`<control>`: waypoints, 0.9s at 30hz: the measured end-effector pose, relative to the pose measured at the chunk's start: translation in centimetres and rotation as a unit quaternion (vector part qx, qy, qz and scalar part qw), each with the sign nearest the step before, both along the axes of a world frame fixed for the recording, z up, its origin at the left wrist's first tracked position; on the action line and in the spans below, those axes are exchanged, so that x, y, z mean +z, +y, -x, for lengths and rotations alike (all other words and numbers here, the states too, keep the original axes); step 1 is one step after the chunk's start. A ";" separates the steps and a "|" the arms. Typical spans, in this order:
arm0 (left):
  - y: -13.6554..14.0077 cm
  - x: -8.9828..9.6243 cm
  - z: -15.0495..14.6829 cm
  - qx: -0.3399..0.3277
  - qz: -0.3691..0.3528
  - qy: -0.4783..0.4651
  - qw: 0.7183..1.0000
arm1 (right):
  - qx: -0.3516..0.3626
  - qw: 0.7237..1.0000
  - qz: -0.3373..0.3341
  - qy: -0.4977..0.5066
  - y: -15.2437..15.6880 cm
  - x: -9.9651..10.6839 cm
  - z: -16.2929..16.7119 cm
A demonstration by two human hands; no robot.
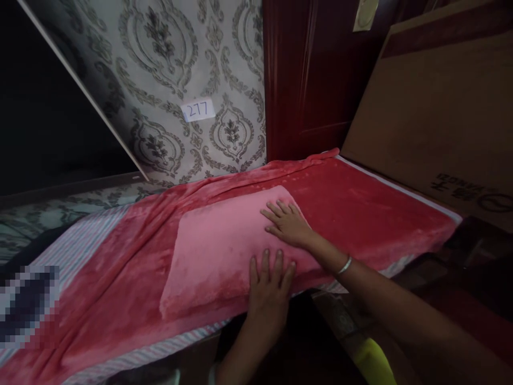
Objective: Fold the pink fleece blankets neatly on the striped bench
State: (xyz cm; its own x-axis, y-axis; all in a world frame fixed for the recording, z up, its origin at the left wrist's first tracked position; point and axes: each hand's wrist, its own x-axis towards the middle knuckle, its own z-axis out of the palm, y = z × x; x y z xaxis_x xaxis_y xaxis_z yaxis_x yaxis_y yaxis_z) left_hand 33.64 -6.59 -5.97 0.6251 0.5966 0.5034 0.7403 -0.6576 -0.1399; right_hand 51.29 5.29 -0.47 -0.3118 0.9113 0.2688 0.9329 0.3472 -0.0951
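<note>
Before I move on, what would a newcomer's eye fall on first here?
Likely the pink plush rectangle mid-picture, the left hand on its near edge, the right hand on its right side. It lies on a red blanket; beyond, a label reading 277 is on the wall.

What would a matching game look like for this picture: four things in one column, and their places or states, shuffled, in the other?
Things:
1. Pink plush rectangular bundle
2. White rectangular paper label reading 277
3. Large flat brown cardboard piece
4. The person's bare right hand

Places and states:
A. On the grey-and-white patterned wall
B. Fingers spread, with a pale band at the wrist
C. On top of the red plush blanket
D. At the upper right of the picture

Pairs: 1-C, 2-A, 3-D, 4-B.
</note>
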 end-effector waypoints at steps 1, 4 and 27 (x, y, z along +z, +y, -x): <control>0.0 -0.4 0.0 -0.001 -0.003 -0.001 1.000 | -0.005 1.000 0.001 -0.002 0.3 -0.7 -0.2; 0.0 -0.7 0.2 -0.006 0.001 -0.003 1.000 | -0.008 1.000 -0.015 0.000 0.5 -2.2 -0.6; 6.4 6.4 13.5 0.270 0.159 0.002 0.950 | -0.066 0.996 0.053 0.030 0.0 0.3 2.5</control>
State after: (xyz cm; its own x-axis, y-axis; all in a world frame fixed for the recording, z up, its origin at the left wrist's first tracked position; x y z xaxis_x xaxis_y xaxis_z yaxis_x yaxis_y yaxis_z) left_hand 20.11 -0.21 0.39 0.1861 0.9521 0.2427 0.9815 -0.1912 -0.0023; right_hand 48.78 5.25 -0.21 -0.1742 0.9674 0.1837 0.9612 0.2076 -0.1816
